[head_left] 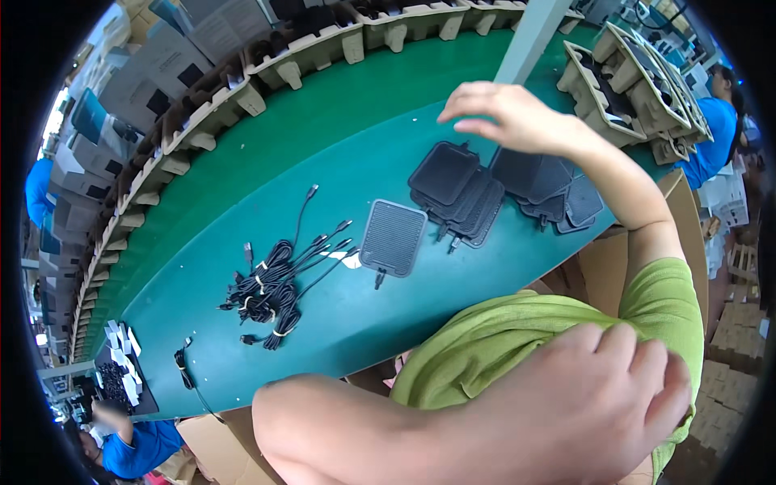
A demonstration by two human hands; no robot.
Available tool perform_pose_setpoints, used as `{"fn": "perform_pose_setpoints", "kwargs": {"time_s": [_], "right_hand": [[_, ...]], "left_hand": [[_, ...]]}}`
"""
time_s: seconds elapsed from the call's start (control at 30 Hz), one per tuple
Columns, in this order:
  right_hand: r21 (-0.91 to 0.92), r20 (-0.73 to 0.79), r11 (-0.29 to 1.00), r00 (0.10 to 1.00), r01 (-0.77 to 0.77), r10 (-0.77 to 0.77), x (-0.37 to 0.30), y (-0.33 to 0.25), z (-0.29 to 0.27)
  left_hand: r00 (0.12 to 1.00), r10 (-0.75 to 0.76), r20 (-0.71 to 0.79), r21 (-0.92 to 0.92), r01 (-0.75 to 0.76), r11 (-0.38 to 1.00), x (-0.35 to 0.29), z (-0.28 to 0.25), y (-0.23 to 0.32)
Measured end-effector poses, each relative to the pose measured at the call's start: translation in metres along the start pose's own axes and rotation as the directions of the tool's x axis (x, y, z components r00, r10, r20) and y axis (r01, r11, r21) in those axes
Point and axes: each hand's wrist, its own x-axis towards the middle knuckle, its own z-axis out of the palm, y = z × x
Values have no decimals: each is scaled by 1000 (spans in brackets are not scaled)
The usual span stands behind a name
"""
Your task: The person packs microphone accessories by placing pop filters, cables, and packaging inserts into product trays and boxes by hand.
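Note:
My right hand hovers with loosely spread fingers just above a pile of black square ribbed pads on the green belt; it holds nothing. More of these pads lie beneath my right forearm. One pad with a short cable lies flat by itself, left of the pile. My left hand reaches across my body and rests on the green sleeve of my right arm, with nothing in it. A bundle of black cables with pale ties lies further left.
A single coiled cable lies near the belt's near edge. Grey pulp trays line the far side, and more are stacked at upper right. A white post stands on the belt. People in blue work at right and lower left.

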Motion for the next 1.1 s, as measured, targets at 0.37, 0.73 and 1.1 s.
{"fn": "perform_pose_setpoints", "kwargs": {"time_s": [0.37,0.73,1.1], "right_hand": [[-85,187,987,975,134,-116,32,-73,84],[345,453,896,886,-278,101,52,-73,80],[614,318,776,945,-145,-75,67,-69,57]], "left_hand": [[732,-217,-646,239,464,853,1,23,30],[944,-59,-325,-170,3,985,-88,-14,26],[877,-79,-474,-112,29,993,-83,-29,26]]}}
